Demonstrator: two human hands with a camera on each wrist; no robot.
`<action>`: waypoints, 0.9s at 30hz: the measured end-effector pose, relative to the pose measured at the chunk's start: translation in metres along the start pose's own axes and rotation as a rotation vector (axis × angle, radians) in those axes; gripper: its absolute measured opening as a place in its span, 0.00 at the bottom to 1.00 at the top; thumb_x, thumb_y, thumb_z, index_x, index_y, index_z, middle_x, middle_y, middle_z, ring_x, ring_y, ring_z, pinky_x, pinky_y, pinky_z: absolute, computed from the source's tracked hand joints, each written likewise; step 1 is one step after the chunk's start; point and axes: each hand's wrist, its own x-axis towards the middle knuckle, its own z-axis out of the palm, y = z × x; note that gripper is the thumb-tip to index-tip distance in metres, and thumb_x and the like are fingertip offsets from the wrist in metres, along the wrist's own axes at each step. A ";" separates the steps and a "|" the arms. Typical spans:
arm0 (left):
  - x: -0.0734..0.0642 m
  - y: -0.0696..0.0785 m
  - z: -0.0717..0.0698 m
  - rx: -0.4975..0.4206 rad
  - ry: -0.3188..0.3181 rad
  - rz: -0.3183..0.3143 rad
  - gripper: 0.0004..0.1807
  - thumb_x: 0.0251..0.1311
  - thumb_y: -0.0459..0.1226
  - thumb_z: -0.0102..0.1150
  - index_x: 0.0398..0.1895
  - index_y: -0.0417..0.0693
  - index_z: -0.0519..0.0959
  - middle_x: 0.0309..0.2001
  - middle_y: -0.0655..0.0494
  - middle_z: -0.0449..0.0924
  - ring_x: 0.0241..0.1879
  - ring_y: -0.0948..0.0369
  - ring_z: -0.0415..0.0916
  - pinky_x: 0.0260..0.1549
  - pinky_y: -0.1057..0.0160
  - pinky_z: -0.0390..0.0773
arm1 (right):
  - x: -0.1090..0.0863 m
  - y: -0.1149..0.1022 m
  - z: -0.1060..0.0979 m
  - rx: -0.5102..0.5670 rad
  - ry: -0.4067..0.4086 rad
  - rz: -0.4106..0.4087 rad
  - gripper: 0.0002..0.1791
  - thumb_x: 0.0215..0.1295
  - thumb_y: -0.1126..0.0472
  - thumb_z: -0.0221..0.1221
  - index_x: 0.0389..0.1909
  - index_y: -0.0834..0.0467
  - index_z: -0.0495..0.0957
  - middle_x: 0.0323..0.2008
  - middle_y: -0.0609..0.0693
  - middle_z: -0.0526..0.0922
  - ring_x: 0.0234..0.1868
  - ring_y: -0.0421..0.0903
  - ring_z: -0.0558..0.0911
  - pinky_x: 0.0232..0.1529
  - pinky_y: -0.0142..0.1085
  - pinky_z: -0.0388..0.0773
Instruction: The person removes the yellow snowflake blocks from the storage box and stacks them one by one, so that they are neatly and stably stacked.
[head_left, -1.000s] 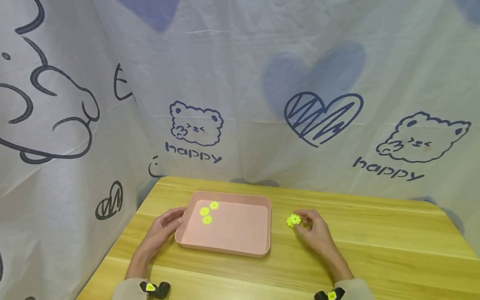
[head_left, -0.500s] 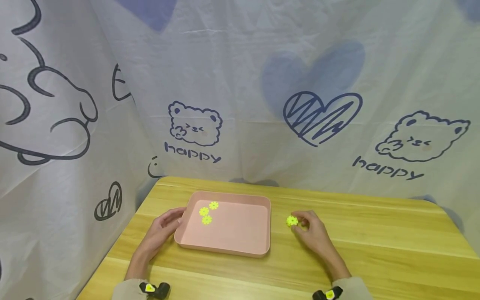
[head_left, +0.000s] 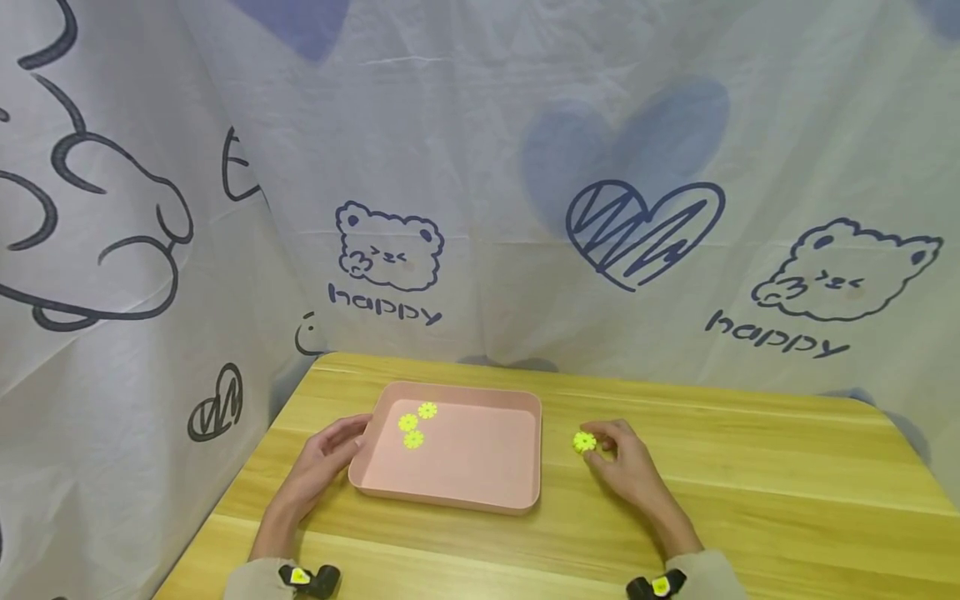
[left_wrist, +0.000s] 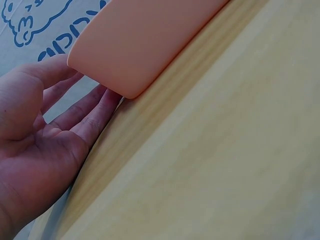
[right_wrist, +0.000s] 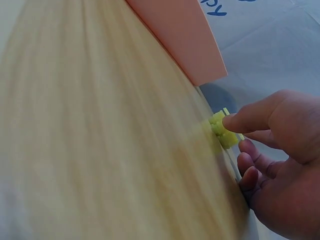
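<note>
A shallow pink tray (head_left: pixel 480 454) lies on the wooden table. Inside, towards its left side, are three bright yellow flower-shaped discs (head_left: pixel 413 439). My left hand (head_left: pixel 321 465) rests against the tray's left end; in the left wrist view, the loosely extended fingers (left_wrist: pixel 95 112) touch the pink wall. To the tray's right, my right hand (head_left: pixel 628 467) pinches a small stack of yellow flower-shaped discs (head_left: pixel 583 442) between thumb and fingers. The right wrist view shows this stack (right_wrist: pixel 223 131) at the tabletop, with the discs piled one on another; its far side is hidden.
The wooden table (head_left: pixel 787 467) extends well to the right of my right hand. Behind and to the left hangs a pale printed cloth (head_left: pixel 495 283) with hearts and bears. Black bands with cameras (head_left: pixel 310 580) sit on both wrists.
The right hand has shifted slightly left, and the upper disc in its fingers now sits squarely over the stack instead of offset. The left hand and tray hold still.
</note>
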 end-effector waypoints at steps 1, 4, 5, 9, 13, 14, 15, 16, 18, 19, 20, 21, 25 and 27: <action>0.000 0.000 0.000 -0.001 0.001 0.000 0.28 0.74 0.39 0.59 0.72 0.39 0.69 0.71 0.40 0.69 0.61 0.68 0.75 0.58 0.71 0.75 | 0.000 0.000 0.000 0.002 -0.004 0.001 0.20 0.63 0.71 0.65 0.57 0.64 0.81 0.50 0.59 0.78 0.48 0.52 0.76 0.50 0.46 0.77; 0.000 0.001 0.001 0.003 0.003 -0.002 0.28 0.74 0.39 0.60 0.72 0.39 0.69 0.71 0.40 0.69 0.61 0.68 0.75 0.57 0.71 0.75 | 0.000 -0.001 -0.001 0.003 -0.020 0.007 0.21 0.64 0.71 0.65 0.58 0.63 0.81 0.51 0.59 0.77 0.49 0.53 0.76 0.51 0.46 0.77; 0.000 0.001 0.001 0.004 0.003 -0.002 0.28 0.74 0.39 0.60 0.72 0.39 0.69 0.71 0.40 0.69 0.61 0.68 0.75 0.57 0.71 0.75 | 0.000 -0.001 -0.001 0.003 -0.025 0.008 0.21 0.64 0.71 0.65 0.59 0.63 0.81 0.52 0.59 0.77 0.49 0.53 0.76 0.52 0.47 0.77; -0.001 0.001 0.001 0.013 0.003 -0.003 0.28 0.74 0.40 0.60 0.72 0.40 0.69 0.71 0.40 0.69 0.60 0.68 0.75 0.57 0.71 0.75 | 0.000 0.000 -0.002 0.005 -0.039 0.004 0.21 0.65 0.71 0.64 0.60 0.63 0.80 0.53 0.60 0.76 0.50 0.54 0.75 0.53 0.48 0.76; -0.001 0.001 0.000 0.011 0.003 -0.002 0.28 0.74 0.40 0.60 0.72 0.39 0.69 0.71 0.40 0.69 0.60 0.69 0.75 0.57 0.71 0.75 | 0.001 0.000 -0.002 0.006 -0.042 0.002 0.21 0.65 0.71 0.63 0.60 0.63 0.80 0.53 0.60 0.76 0.50 0.55 0.75 0.53 0.49 0.76; -0.001 0.001 0.000 0.009 0.002 -0.002 0.28 0.74 0.40 0.60 0.72 0.39 0.69 0.71 0.40 0.69 0.60 0.69 0.75 0.57 0.71 0.75 | 0.001 0.001 -0.002 0.006 -0.042 0.002 0.21 0.65 0.71 0.63 0.60 0.63 0.80 0.53 0.60 0.76 0.50 0.55 0.75 0.53 0.49 0.76; -0.001 0.001 0.000 0.008 0.002 -0.002 0.28 0.74 0.40 0.60 0.72 0.39 0.69 0.71 0.40 0.69 0.60 0.69 0.75 0.57 0.71 0.75 | 0.001 0.001 -0.002 0.006 -0.042 0.004 0.21 0.65 0.71 0.63 0.60 0.63 0.80 0.53 0.60 0.76 0.50 0.54 0.75 0.53 0.49 0.76; -0.001 0.001 0.001 0.007 0.003 -0.002 0.28 0.74 0.40 0.60 0.72 0.39 0.69 0.71 0.40 0.69 0.60 0.68 0.75 0.57 0.71 0.75 | 0.000 0.001 -0.001 0.007 -0.040 0.005 0.21 0.65 0.71 0.63 0.60 0.63 0.80 0.53 0.60 0.76 0.50 0.54 0.75 0.53 0.49 0.76; -0.001 0.001 0.001 0.006 0.003 -0.003 0.28 0.74 0.39 0.60 0.72 0.39 0.69 0.71 0.40 0.69 0.60 0.68 0.75 0.57 0.71 0.75 | 0.000 0.000 -0.001 0.005 -0.038 0.004 0.21 0.65 0.71 0.64 0.59 0.63 0.80 0.52 0.60 0.76 0.50 0.54 0.75 0.53 0.49 0.76; -0.001 0.001 0.001 0.005 0.003 -0.003 0.28 0.74 0.39 0.60 0.72 0.39 0.69 0.71 0.39 0.69 0.61 0.68 0.75 0.57 0.71 0.75 | 0.000 0.000 -0.001 -0.001 -0.037 -0.002 0.21 0.65 0.71 0.64 0.59 0.63 0.80 0.52 0.60 0.76 0.49 0.55 0.76 0.52 0.49 0.76; -0.001 0.001 0.001 0.005 0.004 -0.003 0.28 0.74 0.39 0.60 0.72 0.39 0.69 0.71 0.39 0.69 0.61 0.68 0.75 0.57 0.71 0.75 | -0.001 0.000 -0.001 -0.002 -0.035 -0.003 0.21 0.65 0.71 0.64 0.59 0.63 0.80 0.52 0.60 0.76 0.49 0.55 0.76 0.52 0.49 0.76; -0.001 0.001 0.001 0.004 0.004 -0.003 0.28 0.74 0.39 0.60 0.72 0.39 0.69 0.71 0.39 0.69 0.61 0.68 0.75 0.57 0.71 0.75 | -0.001 0.000 -0.001 -0.005 -0.034 -0.005 0.21 0.65 0.71 0.64 0.59 0.63 0.81 0.52 0.60 0.77 0.49 0.55 0.76 0.52 0.49 0.77; -0.001 0.001 0.001 0.003 0.004 -0.006 0.28 0.74 0.39 0.59 0.72 0.39 0.69 0.71 0.40 0.69 0.61 0.68 0.75 0.57 0.71 0.76 | -0.001 0.000 -0.001 -0.010 -0.038 -0.006 0.21 0.65 0.71 0.64 0.59 0.63 0.80 0.52 0.60 0.76 0.50 0.55 0.76 0.52 0.49 0.77; -0.001 0.001 0.001 0.004 0.005 -0.009 0.28 0.74 0.39 0.60 0.72 0.39 0.69 0.71 0.40 0.69 0.61 0.68 0.75 0.57 0.71 0.75 | 0.000 0.001 -0.001 -0.005 -0.041 0.004 0.21 0.66 0.71 0.63 0.60 0.63 0.80 0.53 0.60 0.76 0.50 0.55 0.76 0.53 0.49 0.76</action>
